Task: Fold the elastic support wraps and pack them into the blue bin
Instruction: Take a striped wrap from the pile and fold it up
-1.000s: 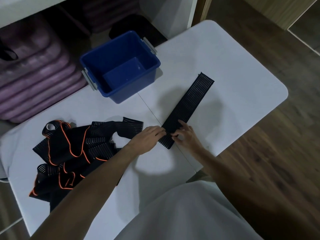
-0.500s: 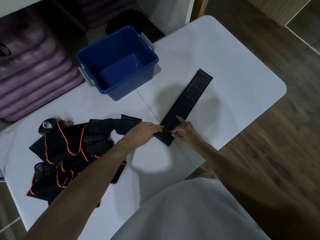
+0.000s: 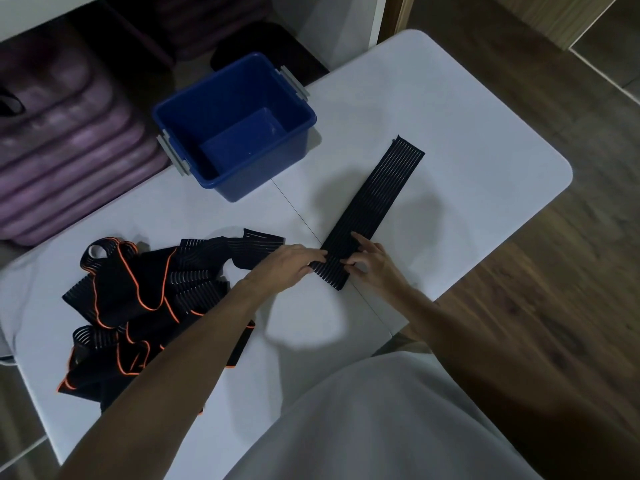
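A long black ribbed elastic wrap (image 3: 375, 199) lies flat and straight on the white table (image 3: 467, 140), running diagonally away from me. My left hand (image 3: 292, 265) pinches its left edge close to the near end. My right hand (image 3: 375, 266) pinches the right edge opposite, with the index finger stretched along the wrap. The blue bin (image 3: 266, 168) stands open at the table's far side, with nothing in it. A heap of several more black wraps with orange trim (image 3: 138, 299) lies at my left, partly under my left forearm.
Purple cushions (image 3: 69, 143) are stacked beyond the table's far left edge. Wooden floor (image 3: 554, 306) lies to the right of the table. A seam (image 3: 298, 209) runs across the tabletop under the wrap's near end.
Both hands stay at the wrap's near end and the wrap still lies straight. Only the view has shifted a little.
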